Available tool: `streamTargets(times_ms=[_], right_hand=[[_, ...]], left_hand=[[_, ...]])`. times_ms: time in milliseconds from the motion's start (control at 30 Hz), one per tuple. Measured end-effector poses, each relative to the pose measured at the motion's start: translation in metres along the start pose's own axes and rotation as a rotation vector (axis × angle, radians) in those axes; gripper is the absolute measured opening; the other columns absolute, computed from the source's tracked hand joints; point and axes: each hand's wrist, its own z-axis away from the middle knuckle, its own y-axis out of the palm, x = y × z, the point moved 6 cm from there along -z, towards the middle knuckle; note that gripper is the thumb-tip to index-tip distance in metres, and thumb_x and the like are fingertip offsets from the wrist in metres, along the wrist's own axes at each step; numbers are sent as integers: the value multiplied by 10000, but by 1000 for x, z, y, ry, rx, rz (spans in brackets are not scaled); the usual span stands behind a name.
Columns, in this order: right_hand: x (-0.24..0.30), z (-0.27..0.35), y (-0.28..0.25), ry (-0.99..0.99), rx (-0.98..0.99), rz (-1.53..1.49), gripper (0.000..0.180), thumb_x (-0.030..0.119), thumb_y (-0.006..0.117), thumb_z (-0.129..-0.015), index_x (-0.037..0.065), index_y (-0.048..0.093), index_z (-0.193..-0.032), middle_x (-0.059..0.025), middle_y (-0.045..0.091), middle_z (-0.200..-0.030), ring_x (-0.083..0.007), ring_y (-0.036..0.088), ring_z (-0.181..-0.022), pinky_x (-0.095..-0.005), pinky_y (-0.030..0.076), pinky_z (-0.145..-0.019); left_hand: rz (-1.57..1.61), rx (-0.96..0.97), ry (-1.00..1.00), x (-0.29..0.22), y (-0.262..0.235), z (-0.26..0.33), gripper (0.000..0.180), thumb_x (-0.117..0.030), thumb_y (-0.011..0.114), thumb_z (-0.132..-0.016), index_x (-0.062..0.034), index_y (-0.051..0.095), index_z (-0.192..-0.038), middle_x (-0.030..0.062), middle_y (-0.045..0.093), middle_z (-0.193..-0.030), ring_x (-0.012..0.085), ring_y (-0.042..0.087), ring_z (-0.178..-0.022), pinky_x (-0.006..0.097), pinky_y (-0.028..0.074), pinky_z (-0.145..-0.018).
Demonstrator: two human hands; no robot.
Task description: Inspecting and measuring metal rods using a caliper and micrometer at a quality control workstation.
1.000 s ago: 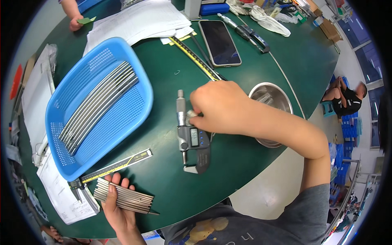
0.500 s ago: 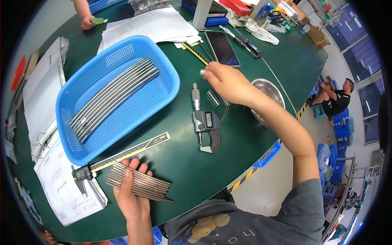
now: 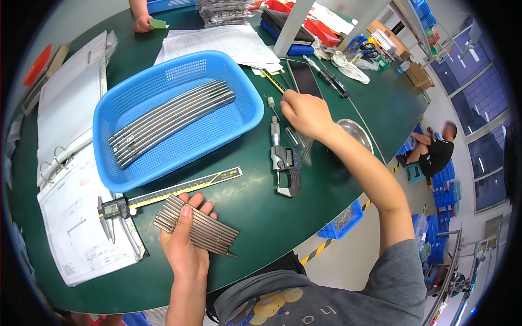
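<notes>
Head view of a round green worktop (image 3: 261, 217), its near edge curving just below both forearms. Left hand (image 3: 187, 239), palm up close to that edge, carries a flat bundle of short metal rods (image 3: 196, 228); the thumb lies across the rods and the fingers cup them from beneath, so the grip is closed on the bundle. Just beyond the fingertips lies a long digital caliper (image 3: 163, 194), and past it a blue plastic basket (image 3: 239, 81) holding long curved metal rods (image 3: 171, 120). Right hand (image 3: 304, 113) is curled over the worktop, fingertips pinched together above a few loose short pins (image 3: 293, 136); whether it grips anything cannot be told. A digital micrometer (image 3: 283, 163) lies just beside and nearer than this hand; a steel bowl (image 3: 359, 133) lies to its right. Bare green surface remains between micrometer and bundle.
</notes>
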Motion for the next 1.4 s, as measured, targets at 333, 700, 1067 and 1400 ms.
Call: streamTargets(times_ms=[333, 700, 1067, 1400], right_hand=[[3, -5, 0, -200, -227, 97, 145, 216, 588, -710, 82, 621, -666, -103, 619, -767, -267, 593, -730, -406, 447, -658], [-14, -30, 17, 176, 348, -57, 285, 337, 607, -668, 62, 646, -733, -102, 634, -782, -248, 611, -780, -352, 470, -687], [6, 13, -32, -91, 206, -550, 264, -4, 548, -715, -37, 574, -976, -37, 551, -667, -85, 501, -591, -225, 417, -554], [131, 129, 1, -572, 45, -1020, 185, -47, 620, -659, 16, 472, -751, -124, 622, -721, -168, 619, -658, -232, 474, -583]], left_hand=[[5, 29, 21, 1, 2, 0, 297, -115, 509, -853, 6, 442, -1116, 174, 560, -1012, 251, 581, -857, 384, 487, -735], [9, 32, 30, 3, 4, 1, 319, -121, 509, -854, 17, 425, -1129, 180, 553, -1023, 254, 580, -864, 385, 489, -736], [64, 63, 4, 2, 9, -4, 313, -82, 533, -835, 46, 444, -1106, 196, 564, -1015, 252, 590, -878, 352, 499, -725], [60, -17, 8, 3, 8, -4, 208, -30, 544, -823, 40, 495, -1012, 170, 587, -951, 226, 602, -837, 316, 508, -713]])
